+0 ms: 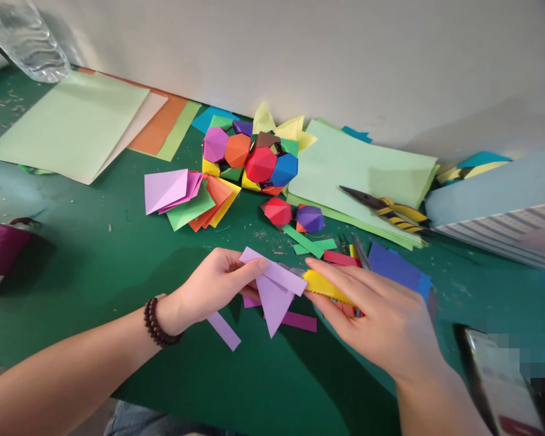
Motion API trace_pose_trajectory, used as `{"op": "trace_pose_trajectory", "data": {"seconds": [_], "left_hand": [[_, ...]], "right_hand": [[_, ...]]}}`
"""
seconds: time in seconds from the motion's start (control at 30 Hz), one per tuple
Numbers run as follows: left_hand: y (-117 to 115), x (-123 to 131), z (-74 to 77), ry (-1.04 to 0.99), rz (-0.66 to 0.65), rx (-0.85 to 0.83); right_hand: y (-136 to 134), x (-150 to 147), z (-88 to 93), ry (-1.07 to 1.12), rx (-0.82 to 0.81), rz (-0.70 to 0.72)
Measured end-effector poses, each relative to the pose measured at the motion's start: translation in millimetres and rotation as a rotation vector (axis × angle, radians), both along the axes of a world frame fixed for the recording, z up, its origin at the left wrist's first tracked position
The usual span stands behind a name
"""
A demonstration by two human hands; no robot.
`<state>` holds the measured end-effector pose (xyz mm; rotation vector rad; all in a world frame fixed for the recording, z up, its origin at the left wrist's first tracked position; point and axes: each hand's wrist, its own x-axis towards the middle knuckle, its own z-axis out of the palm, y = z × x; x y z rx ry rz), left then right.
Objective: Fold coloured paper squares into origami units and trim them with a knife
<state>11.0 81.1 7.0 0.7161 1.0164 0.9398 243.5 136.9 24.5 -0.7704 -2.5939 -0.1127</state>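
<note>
My left hand [224,275] pinches a folded lilac paper piece [275,303], thumb on top and the other fingers behind it. A strip-like band crosses the top of the piece, and its point hangs down. In my right hand [376,315] is a yellow-handled cutter [324,284]; its grey blade lies behind the right end of the paper, partly hidden. Below the paper, a lilac strip [224,331] and a magenta strip [300,321] lie on the green table [177,381]. Green strips [303,240] and a red strip [340,258] lie just beyond my hands.
Folded multicoloured paper shapes [261,163] stand near the wall, beside a fan of folded papers [177,194]. Black-and-yellow pliers [386,209] rest on green sheets [345,160]. Paper sheets [72,121] and a plastic bottle [31,42] are left; a phone [499,375] is right.
</note>
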Motion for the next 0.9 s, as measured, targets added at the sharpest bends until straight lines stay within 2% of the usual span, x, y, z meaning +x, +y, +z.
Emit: {"op": "trace_pose_trajectory", "data": {"seconds": [0.3,0.63,0.9], "left_hand": [[1,-2,2.7,0.081,0.011,-0.002],[0,0,-1.2,0.08,-0.046,0.035],[-3,6,-5.0,0.063,-0.031,0.005]], "right_hand": [[4,10,5.8,0.003,-0.015,-0.027],[-5,-2,0.9,0.019,-0.044,-0.007],[-2,0,-0.9,0.019,-0.05,-0.022]]}}
